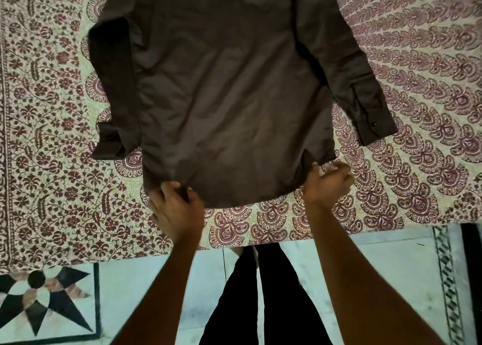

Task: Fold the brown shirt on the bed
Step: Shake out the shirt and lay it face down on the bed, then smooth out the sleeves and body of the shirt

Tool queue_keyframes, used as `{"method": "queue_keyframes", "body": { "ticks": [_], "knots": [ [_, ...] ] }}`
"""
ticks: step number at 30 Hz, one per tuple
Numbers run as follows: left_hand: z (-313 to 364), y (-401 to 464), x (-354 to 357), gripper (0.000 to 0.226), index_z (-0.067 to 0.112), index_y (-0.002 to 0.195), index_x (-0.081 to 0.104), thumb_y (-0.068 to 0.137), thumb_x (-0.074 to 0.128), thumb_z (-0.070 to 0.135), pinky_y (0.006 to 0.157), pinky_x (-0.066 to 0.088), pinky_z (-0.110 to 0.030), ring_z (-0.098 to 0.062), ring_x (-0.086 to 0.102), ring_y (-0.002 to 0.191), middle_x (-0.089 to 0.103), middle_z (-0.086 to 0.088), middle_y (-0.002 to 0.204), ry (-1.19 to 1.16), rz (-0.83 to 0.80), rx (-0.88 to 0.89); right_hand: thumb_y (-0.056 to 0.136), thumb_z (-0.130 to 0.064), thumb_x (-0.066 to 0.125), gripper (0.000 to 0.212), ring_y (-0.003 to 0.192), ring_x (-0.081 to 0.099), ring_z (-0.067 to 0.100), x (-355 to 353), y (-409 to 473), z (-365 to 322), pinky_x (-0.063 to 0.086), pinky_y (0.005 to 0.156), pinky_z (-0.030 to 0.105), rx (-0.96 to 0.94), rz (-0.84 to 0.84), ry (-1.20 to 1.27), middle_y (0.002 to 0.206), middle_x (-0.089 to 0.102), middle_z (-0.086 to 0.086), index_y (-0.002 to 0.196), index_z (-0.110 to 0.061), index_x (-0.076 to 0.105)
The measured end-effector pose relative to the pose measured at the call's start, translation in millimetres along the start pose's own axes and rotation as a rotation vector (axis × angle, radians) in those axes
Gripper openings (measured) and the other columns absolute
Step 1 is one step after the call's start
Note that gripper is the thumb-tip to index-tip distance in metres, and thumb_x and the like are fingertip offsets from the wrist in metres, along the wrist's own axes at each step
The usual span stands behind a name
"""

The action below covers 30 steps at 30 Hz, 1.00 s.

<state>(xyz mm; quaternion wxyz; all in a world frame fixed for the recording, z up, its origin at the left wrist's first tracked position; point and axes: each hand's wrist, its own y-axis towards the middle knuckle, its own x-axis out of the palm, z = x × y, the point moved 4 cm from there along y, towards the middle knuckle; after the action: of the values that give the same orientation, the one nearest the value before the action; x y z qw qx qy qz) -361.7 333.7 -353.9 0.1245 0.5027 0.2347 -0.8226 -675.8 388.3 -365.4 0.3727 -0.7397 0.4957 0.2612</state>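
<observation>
Both arms stretched forward and down from the bottom of the view, forearms bare. Left hand (pixel 175 207) at the near-left corner of the hem, fingers curled over the edge, thumb tucked in, grip clamped on the fabric. Right hand (pixel 327 181) at the near-right corner of the hem, knuckles up, fingers curled, grip pinching the cloth right where the side seam meets the hem. A bit of motion blur on both, so finer finger detail hard to make out.

Brown shirt (pixel 224 89) spread flat on the bed, plain side up, hem nearest, collar end running out of the top of the view. Left sleeve (pixel 112 84) doubled back alongside the body, cuff lying near the hem. Right sleeve (pixel 357 71) angled out away from the body, cuff (pixel 378 125) with a small dark button, well apart from the right hand. Some soft creases across the middle of the fabric.

Bed covered with a printed bedsheet (pixel 52 136), maroon floral on the left part, rows of paisley fans on the right. Edge of the bed just below the hands. Below that, pale tiled floor (pixel 146 292) with a black star inlay (pixel 49 300) at lower left and a patterned border strip at right. Black trousers (pixel 260 292) between the two arms, standing right up against the bed.
</observation>
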Motion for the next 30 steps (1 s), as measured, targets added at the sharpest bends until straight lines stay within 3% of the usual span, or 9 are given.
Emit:
{"method": "queue_keyframes", "body": {
  "ticks": [4, 7, 12, 15, 17, 20, 24, 27, 30],
  "knots": [
    [-8.8, 55.9, 7.2, 0.051, 0.015, 0.131, 0.045, 0.088, 0.068, 0.029, 0.109, 0.030, -0.060, -0.042, 0.036, 0.136, 0.032, -0.020, 0.151, 0.057, 0.031, -0.184, 0.095, -0.040, 0.065, 0.056, 0.131, 0.042, 0.040, 12.6, 55.6, -20.3, 0.042, 0.102, 0.054, 0.080, 0.021, -0.081, 0.139, 0.044, 0.022, 0.135, -0.004, 0.048],
    [-8.3, 71.5, 10.4, 0.058, 0.012, 0.139, 0.040, 0.091, 0.064, 0.033, 0.108, 0.031, -0.063, -0.045, 0.033, 0.138, 0.029, -0.023, 0.153, 0.134, -0.008, -0.160, 0.082, -0.032, 0.076, 0.037, 0.116, 0.062, 0.037, 24.3, 84.9, -22.8, 0.049, 0.100, 0.043, 0.000, -0.154, -0.173, 0.120, 0.066, 0.020, 0.108, -0.007, 0.067],
    [-7.9, 74.5, 3.0, 0.045, 0.000, 0.130, 0.051, 0.094, 0.064, 0.022, 0.107, 0.031, -0.061, -0.044, 0.038, 0.134, 0.038, -0.023, 0.146, 0.215, -0.021, -0.056, 0.095, -0.017, 0.066, 0.032, 0.121, 0.060, 0.039, -4.4, 88.5, -21.0, 0.044, 0.100, 0.038, 0.014, -0.151, -0.176, 0.125, 0.065, 0.026, 0.117, 0.006, 0.060],
    [-7.4, 70.0, 1.1, 0.039, -0.003, 0.123, 0.055, 0.089, 0.063, 0.015, 0.107, 0.029, -0.060, -0.044, 0.037, 0.134, 0.036, -0.023, 0.149, 0.307, -0.003, -0.053, 0.095, -0.015, 0.063, 0.036, 0.124, 0.053, 0.043, -16.2, 79.5, -15.7, 0.044, 0.098, 0.046, -0.042, -0.069, -0.312, 0.129, 0.058, 0.028, 0.123, 0.004, 0.053],
    [-0.9, 66.2, 3.8, 0.044, -0.001, 0.123, 0.055, 0.080, 0.063, 0.008, 0.107, 0.031, -0.060, -0.045, 0.035, 0.136, 0.032, -0.023, 0.153, 0.323, 0.024, -0.010, 0.089, -0.017, 0.063, 0.045, 0.126, 0.044, 0.045, -13.0, 68.5, -20.0, 0.043, 0.097, 0.055, -0.157, 0.002, -0.489, 0.136, 0.046, 0.027, 0.128, -0.003, 0.045],
    [23.8, 61.3, 18.1, 0.062, 0.006, 0.141, 0.047, 0.082, 0.066, 0.013, 0.105, 0.036, -0.058, -0.042, 0.035, 0.139, 0.034, -0.019, 0.156, 0.213, -0.024, 0.283, 0.083, -0.025, 0.063, 0.048, 0.123, 0.042, 0.045, 6.2, 45.6, -35.1, 0.041, 0.098, 0.055, -0.483, 0.019, -0.615, 0.137, 0.043, 0.028, 0.124, -0.007, 0.044],
    [34.8, 43.2, 49.6, 0.075, 0.029, 0.158, 0.027, 0.092, 0.060, 0.044, 0.114, 0.029, -0.061, -0.033, 0.017, 0.154, 0.012, 0.001, 0.170, 0.261, -0.237, 0.539, 0.089, -0.035, 0.060, 0.050, 0.115, 0.046, 0.043, 44.3, 16.1, -39.0, 0.047, 0.093, 0.050, -0.839, -0.217, -0.676, 0.133, 0.045, 0.025, 0.131, -0.011, 0.049],
    [22.8, 34.2, 54.9, 0.084, 0.043, 0.159, 0.014, 0.090, 0.059, 0.055, 0.118, 0.014, -0.068, -0.041, -0.003, 0.156, -0.006, 0.008, 0.171, 0.302, -0.284, 0.422, 0.090, -0.041, 0.060, 0.053, 0.120, 0.044, 0.047, 43.5, 12.7, -25.8, 0.047, 0.093, 0.054, -0.697, -0.251, -0.671, 0.142, 0.041, 0.025, 0.137, -0.018, 0.051],
    [32.3, 32.9, 55.7, 0.099, 0.037, 0.160, 0.016, 0.079, 0.071, 0.048, 0.117, 0.014, -0.071, -0.049, -0.005, 0.153, -0.008, -0.001, 0.171, 0.306, -0.319, 0.270, 0.088, -0.040, 0.065, 0.059, 0.126, 0.040, 0.051, 36.3, 13.0, -28.2, 0.045, 0.099, 0.058, -0.491, -0.180, -0.665, 0.147, 0.036, 0.028, 0.140, -0.017, 0.048]
  ]
}}
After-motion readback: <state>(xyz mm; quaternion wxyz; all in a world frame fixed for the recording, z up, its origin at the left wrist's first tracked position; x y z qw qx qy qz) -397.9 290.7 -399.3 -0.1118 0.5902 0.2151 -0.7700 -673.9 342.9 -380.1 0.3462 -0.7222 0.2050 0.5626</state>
